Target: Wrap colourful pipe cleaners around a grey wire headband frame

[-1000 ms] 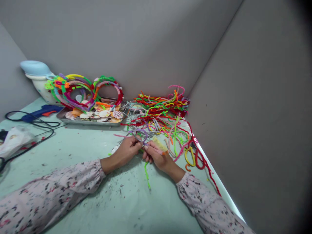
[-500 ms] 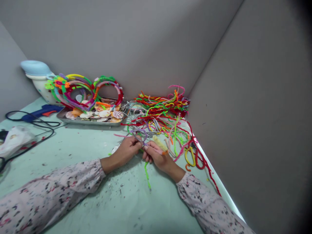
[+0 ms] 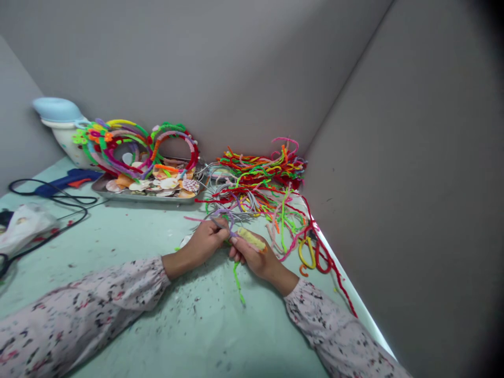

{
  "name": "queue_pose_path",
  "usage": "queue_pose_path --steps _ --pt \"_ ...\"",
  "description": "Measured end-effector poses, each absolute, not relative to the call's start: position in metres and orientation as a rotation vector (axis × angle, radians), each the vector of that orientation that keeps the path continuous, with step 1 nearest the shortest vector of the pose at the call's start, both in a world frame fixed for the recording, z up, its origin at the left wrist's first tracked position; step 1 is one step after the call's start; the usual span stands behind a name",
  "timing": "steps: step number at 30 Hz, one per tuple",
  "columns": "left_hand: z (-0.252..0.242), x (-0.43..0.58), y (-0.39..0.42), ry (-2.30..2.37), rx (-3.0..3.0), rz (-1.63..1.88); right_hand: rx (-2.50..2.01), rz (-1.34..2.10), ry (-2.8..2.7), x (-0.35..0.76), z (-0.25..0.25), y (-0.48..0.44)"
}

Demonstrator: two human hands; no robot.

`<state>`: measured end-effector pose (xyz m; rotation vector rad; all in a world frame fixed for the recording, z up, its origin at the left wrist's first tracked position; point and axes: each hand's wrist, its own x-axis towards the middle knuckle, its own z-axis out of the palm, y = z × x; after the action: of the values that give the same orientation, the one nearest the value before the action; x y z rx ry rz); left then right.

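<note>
A: Trouble spots on this desk (image 3: 244,336)?
B: Tangling, mainly. Heap of loose pipe cleaners (image 3: 260,176) just beyond both hands, so snags likely from any hard tug.
A: And the fingers?
B: Narrow, pinched tight: left hand (image 3: 208,242) on a purple pipe cleaner (image 3: 222,212), right hand (image 3: 254,260) around a fuzzy yellow pipe cleaner (image 3: 251,239), both just above the desk.
A: Anything smaller?
B: Green strand (image 3: 237,283) trailing below the hands, easily caught under a wrist or lost through a loosened grip.
</note>
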<state>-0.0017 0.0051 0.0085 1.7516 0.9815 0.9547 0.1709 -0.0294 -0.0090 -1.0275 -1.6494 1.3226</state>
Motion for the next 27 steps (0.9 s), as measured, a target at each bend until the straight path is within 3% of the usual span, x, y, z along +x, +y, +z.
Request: queue_pose_path --steps 27 --pt "0.0103 0.0006 0.0025 0.989 1.655 0.964 -1.068 1.343 -1.655 0.1683 -0.0023 -0.0336"
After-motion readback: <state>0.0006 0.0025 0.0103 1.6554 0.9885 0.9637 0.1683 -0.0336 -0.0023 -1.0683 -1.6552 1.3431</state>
